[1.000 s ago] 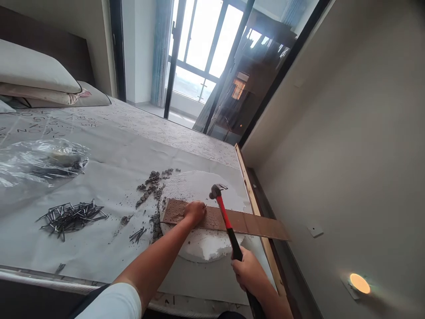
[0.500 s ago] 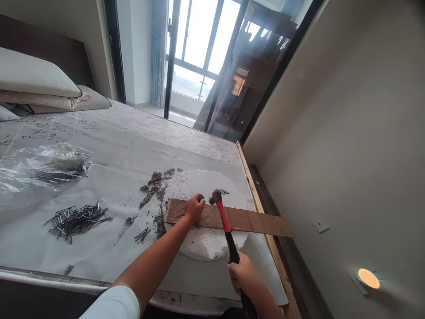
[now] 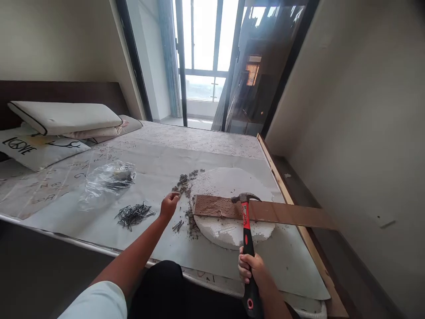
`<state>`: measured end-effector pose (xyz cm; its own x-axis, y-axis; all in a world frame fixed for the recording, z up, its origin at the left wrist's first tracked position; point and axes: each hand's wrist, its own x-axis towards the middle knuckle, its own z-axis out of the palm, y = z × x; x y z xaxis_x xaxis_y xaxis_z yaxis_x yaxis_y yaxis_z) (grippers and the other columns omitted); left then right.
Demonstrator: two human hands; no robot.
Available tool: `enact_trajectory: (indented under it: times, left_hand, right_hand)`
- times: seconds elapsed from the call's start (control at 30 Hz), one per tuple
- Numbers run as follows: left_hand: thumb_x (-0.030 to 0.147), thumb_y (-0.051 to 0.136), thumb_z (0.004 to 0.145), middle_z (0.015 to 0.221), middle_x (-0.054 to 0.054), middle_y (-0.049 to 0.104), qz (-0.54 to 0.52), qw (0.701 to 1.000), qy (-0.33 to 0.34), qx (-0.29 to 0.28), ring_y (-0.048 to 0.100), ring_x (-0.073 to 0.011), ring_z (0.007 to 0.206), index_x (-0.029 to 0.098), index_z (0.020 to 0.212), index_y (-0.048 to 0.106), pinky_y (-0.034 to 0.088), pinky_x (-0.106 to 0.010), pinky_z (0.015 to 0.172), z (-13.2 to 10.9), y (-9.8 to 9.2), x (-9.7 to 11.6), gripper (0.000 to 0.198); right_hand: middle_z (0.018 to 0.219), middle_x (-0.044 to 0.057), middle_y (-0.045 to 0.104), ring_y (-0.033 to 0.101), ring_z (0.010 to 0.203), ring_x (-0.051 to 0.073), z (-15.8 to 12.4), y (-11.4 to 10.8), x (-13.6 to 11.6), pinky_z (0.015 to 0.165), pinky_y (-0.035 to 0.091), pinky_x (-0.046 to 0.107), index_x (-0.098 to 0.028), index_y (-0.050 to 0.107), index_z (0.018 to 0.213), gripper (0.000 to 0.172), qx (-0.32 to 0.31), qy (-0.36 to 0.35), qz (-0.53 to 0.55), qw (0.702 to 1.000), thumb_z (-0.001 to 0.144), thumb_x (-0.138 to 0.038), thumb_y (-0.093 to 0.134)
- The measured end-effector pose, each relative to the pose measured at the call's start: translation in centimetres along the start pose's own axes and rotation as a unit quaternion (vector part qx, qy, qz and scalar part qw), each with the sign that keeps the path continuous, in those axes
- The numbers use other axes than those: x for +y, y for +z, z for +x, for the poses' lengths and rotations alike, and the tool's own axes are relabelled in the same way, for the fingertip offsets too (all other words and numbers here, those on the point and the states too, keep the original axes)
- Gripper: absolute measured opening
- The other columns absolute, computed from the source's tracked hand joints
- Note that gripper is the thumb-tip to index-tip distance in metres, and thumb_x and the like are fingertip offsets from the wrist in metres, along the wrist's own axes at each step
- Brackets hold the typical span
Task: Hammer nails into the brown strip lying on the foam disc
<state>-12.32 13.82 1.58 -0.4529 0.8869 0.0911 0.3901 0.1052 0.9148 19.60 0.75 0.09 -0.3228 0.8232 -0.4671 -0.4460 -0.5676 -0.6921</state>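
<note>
A claw hammer with a red and black handle is wrapped in the fingers of my right hand. Its head sits over a long brown board, whose left part is dotted with small holes. Beneath the board lies a round white slab with a rough, chipped surface. My left hand is closed in a pinch left of the board, beside grey crumbled lumps; whatever its fingertips hold is hidden. Just below it lie a few loose nails, and further left is a pile of nails.
A clear plastic bag with dark contents lies on the grey sheet covering the bed. Pillows are stacked at the far left. A wooden rail runs along the bed's right side, under the board, near the wall.
My left hand has lifted off the board and moved left toward the crumbs and loose nails. The right hand keeps its grip on the hammer. The camera view has turned left and levelled.
</note>
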Motion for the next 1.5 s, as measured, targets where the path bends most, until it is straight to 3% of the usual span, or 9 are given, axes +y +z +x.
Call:
enact_trajectory:
  times: [0.1,0.23,0.67,0.8,0.9,1.0,1.1,1.33,1.5]
  left_hand:
    - [0.025,0.054,0.066,0.07,-0.002,0.063,0.217,0.973,-0.021,-0.083,0.057,-0.015,0.066,0.016,0.079,0.063,0.039,-0.022,0.06,-1.7,-2.4,-5.0,0.018]
    - [0.016,0.053,0.068,0.08,-0.005,0.067,0.353,0.922,0.005,-0.163,0.06,-0.0161,0.077,0.017,0.081,0.063,0.039,-0.022,0.067,-3.5,-2.2,-8.2,0.016]
    - [0.009,0.059,0.06,0.077,-0.006,0.064,0.305,0.942,-0.079,-0.116,0.059,-0.0202,0.079,0.016,0.079,0.059,0.041,-0.024,0.063,-3.5,1.3,-6.7,0.021]
    - [0.016,0.057,0.069,0.072,-0.005,0.063,0.23,0.961,-0.11,-0.105,0.061,-0.0168,0.074,0.014,0.081,0.059,0.044,-0.023,0.061,-3.2,0.4,-5.3,0.012]
    - [0.018,0.06,0.073,0.061,0.0,0.058,0.021,0.979,-0.176,-0.105,0.06,-0.0115,0.062,0.013,0.084,0.06,0.047,-0.021,0.057,-3.4,-0.8,-3.2,0.012]
    - [0.01,0.062,0.071,0.062,0.0,0.057,-0.226,0.94,-0.238,-0.094,0.06,-0.0096,0.06,0.015,0.085,0.06,0.047,-0.018,0.052,-4.0,-1.8,-0.4,0.015]
    - [0.009,0.057,0.076,0.071,-0.002,0.062,-0.277,0.929,-0.221,-0.109,0.063,-0.0112,0.069,0.016,0.085,0.06,0.052,-0.019,0.058,-4.8,-1.8,2.8,0.011]
    - [0.023,0.065,0.073,0.085,-0.009,0.067,-0.217,0.939,-0.156,-0.215,0.063,-0.0136,0.078,0.01,0.081,0.066,0.053,-0.025,0.078,-4.9,3.7,7.9,0.015]
    - [0.043,0.068,0.067,0.081,-0.011,0.067,-0.121,0.951,-0.081,-0.274,0.062,-0.0161,0.073,0.011,0.084,0.067,0.051,-0.026,0.065,-3.8,9.8,9.4,0.036]
  right_hand:
    - [0.039,-0.015,0.029,0.025,0.028,0.003,-0.4,-0.7,-0.2,0.028,0.022,0.015,-0.022,0.038,0.072,0.033,-0.01,-0.004,-0.017,1.0,0.052,-0.033,0.062]
    - [0.038,-0.015,0.029,0.025,0.028,0.004,-0.8,-1.2,-0.3,0.028,0.023,0.016,-0.023,0.038,0.072,0.032,-0.008,-0.011,-0.045,0.999,0.053,-0.034,0.061]
    - [0.041,-0.015,0.027,0.024,0.03,0.003,-2.3,-2.1,-0.9,0.03,0.019,0.016,-0.023,0.036,0.074,0.028,0.018,-0.008,-0.046,0.999,0.056,-0.031,0.056]
    - [0.04,-0.016,0.027,0.023,0.029,0.003,-2.2,-2.6,-1.2,0.03,0.02,0.016,-0.023,0.035,0.073,0.028,0.024,-0.013,-0.04,0.999,0.055,-0.031,0.055]
    - [0.04,-0.016,0.028,0.024,0.03,0.003,-2.2,-2.9,-1.6,0.03,0.021,0.016,-0.023,0.035,0.075,0.03,0.026,-0.013,-0.03,0.999,0.054,-0.031,0.055]
    - [0.04,-0.015,0.031,0.025,0.03,0.003,-2.4,-2.8,-2.1,0.03,0.022,0.016,-0.023,0.035,0.076,0.031,0.028,-0.008,-0.026,0.999,0.053,-0.031,0.055]
    - [0.039,-0.015,0.03,0.025,0.029,0.003,-2.7,-2.5,-2.8,0.03,0.021,0.017,-0.023,0.034,0.074,0.031,0.022,-0.002,-0.029,0.999,0.051,-0.032,0.053]
    - [0.039,-0.015,0.03,0.025,0.03,0.003,-3.1,-2.1,-3.5,0.03,0.021,0.017,-0.023,0.034,0.074,0.03,0.01,0.002,-0.036,0.999,0.05,-0.031,0.051]
    - [0.037,-0.016,0.028,0.024,0.03,0.004,-3.0,-2.2,-3.6,0.029,0.021,0.017,-0.023,0.034,0.072,0.029,0.008,0.001,-0.037,0.999,0.05,-0.032,0.051]
